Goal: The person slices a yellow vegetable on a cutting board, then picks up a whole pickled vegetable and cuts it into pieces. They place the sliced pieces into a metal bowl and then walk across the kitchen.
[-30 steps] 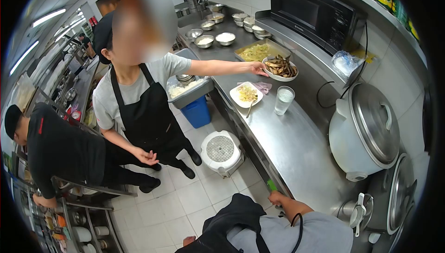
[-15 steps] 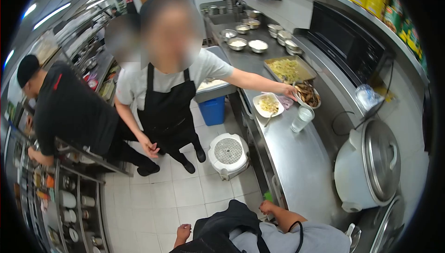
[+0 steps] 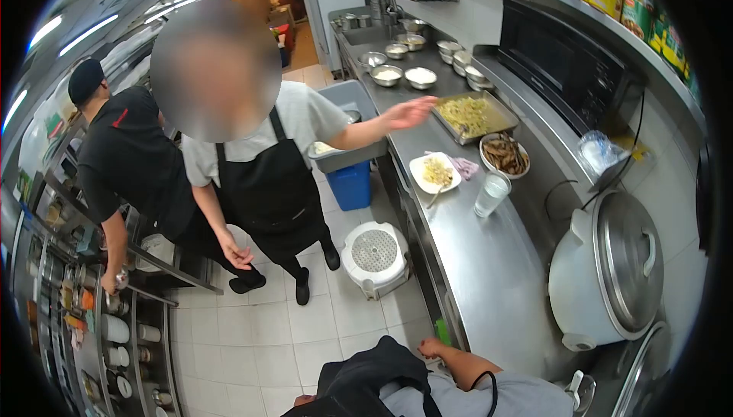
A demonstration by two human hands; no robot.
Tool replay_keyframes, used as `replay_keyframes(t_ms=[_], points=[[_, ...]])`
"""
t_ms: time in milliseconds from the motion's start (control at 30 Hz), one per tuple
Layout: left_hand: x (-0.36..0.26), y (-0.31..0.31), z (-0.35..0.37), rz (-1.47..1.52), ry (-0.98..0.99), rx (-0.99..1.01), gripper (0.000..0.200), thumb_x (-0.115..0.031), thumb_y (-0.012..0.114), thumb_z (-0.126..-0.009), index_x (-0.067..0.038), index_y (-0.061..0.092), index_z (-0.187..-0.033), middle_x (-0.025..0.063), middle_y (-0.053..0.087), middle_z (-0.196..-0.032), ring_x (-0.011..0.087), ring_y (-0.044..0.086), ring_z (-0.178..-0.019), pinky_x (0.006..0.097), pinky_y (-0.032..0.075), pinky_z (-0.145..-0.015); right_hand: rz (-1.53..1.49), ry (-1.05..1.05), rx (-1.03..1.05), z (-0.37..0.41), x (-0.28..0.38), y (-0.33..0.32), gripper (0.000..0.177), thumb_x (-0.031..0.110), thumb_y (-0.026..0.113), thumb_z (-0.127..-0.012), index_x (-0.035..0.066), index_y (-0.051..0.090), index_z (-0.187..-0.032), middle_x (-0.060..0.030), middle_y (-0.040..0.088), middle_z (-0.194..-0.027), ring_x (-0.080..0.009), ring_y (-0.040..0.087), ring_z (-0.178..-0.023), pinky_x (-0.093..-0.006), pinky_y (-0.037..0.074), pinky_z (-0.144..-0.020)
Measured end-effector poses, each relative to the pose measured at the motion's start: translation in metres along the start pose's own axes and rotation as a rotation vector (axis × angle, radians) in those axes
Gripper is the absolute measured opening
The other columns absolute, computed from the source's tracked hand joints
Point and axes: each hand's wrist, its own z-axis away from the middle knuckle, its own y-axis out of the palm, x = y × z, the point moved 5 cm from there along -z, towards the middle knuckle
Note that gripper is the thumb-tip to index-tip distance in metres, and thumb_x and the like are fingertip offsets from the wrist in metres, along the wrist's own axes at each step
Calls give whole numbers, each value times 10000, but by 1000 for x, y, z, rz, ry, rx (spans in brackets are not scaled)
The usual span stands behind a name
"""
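Observation:
My right hand (image 3: 431, 348) hangs beside the counter's front edge with its fingers curled in and nothing visible in them. Close above it, a green item (image 3: 442, 331) shows at the counter side. Only a sliver of my left hand (image 3: 305, 399) appears past my dark apron (image 3: 374, 367); its fingers are hidden. On the steel counter (image 3: 489, 279) stand a white bowl of brown cooked pieces (image 3: 505, 154), a square white dish of food (image 3: 435, 172) with a utensil, and a glass of clear liquid (image 3: 492, 193). A pink cloth (image 3: 463, 167) lies beside the dish.
A co-worker in a black apron (image 3: 267, 211) faces me, one arm over the counter. Another person (image 3: 137, 157) bends at the left shelves. A white stool (image 3: 376, 253), blue bin (image 3: 351, 188), large rice cooker (image 3: 603, 279), microwave (image 3: 565, 66) and food tray (image 3: 500, 115) surround the aisle.
The co-worker has let go of the bowl of brown pieces and drawn that hand back; the bowl rests on the counter. My left hand has dropped mostly out of sight. The person at left has shifted.

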Motion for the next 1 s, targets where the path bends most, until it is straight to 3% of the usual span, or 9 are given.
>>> replay_keyframes(t_ms=[100, 167, 200, 300, 433, 533, 633, 733, 1000], points=[[5, 1, -7, -48, -25, -152, 426, -444, 723, -825, -52, 790, -980, 130, 768, -843, 253, 753, -827, 378, 587, -794, 111, -96, -20, 18, 18, 0, 277, 295, 591, -932, 62, 736, -971, -101, 731, -802, -207, 690, -645, -369, 544, -539], [-21, -9, -2, -42, 357, 22, 409, -416, 707, -842, -46, 782, -998, 146, 766, -869, 277, 751, -852, 398, 585, -795, 79, -194, -119, 46, 30, -3, 281, 306, 620, -897, 61, 738, -969, -119, 722, -758, -224, 689, -631, -378, 544, -550], [-30, -10, 5, 39, 411, -17, 389, -397, 677, -862, -48, 776, -1003, 162, 764, -930, 325, 737, -907, 420, 576, -824, 89, -200, -113, 53, 32, -3, 281, 306, 620, -897, 61, 738, -969, -119, 722, -758, -224, 689, -631, -378, 544, -550], [-57, -10, -3, 152, 253, -67, 400, -417, 668, -868, -60, 774, -1014, 173, 759, -976, 351, 725, -950, 431, 569, -853, 113, -198, -100, 47, 28, 0, 303, 328, 648, -866, 67, 746, -985, -124, 727, -768, -242, 690, -632, -399, 558, -590], [-84, -8, 0, 207, 272, -55, 441, -464, 658, -884, -83, 762, -1079, 151, 766, -988, 343, 724, -962, 421, 563, -883, 148, -203, -61, 36, 27, 6, 318, 336, 653, -859, 64, 765, -981, -130, 746, -829, -256, 701, -670, -397, 574, -673], [-95, -8, 21, 154, 259, -72, 457, -480, 653, -891, -94, 753, -1115, 147, 760, -1054, 332, 712, -1019, 411, 550, -918, 138, -151, -14, 36, 25, 7, 347, 334, 661, -865, 52, 765, -1039, -180, 756, -933, -298, 726, -864, -396, 571, -792], [-81, 1, 34, 127, 175, -64, 464, -480, 644, -900, -87, 750, -1121, 154, 744, -1122, 328, 691, -1082, 407, 531, -960, 227, -311, -107, 23, 24, 10, 406, 357, 653, -862, 45, 760, -1097, -214, 751, -1003, -338, 735, -936, -409, 569, -875], [-60, 9, 37, 104, 118, -71, 470, -478, 635, -906, -79, 751, -1125, 155, 738, -1148, 329, 682, -1110, 408, 521, -982, 233, -265, -70, 25, 26, 6, 433, 378, 668, -858, 46, 756, -1122, -209, 739, -1105, -357, 701, -1078, -407, 529, -974], [-40, 0, 40, 54, 86, -52, 506, -508, 606, -916, -84, 751, -1151, 154, 730, -1180, 341, 665, -1145, 423, 504, -1016, 266, -263, -25, 17, 17, 5, 417, 394, 675, -859, 59, 770, -1088, -196, 741, -1107, -330, 709, -1073, -398, 540, -962]])
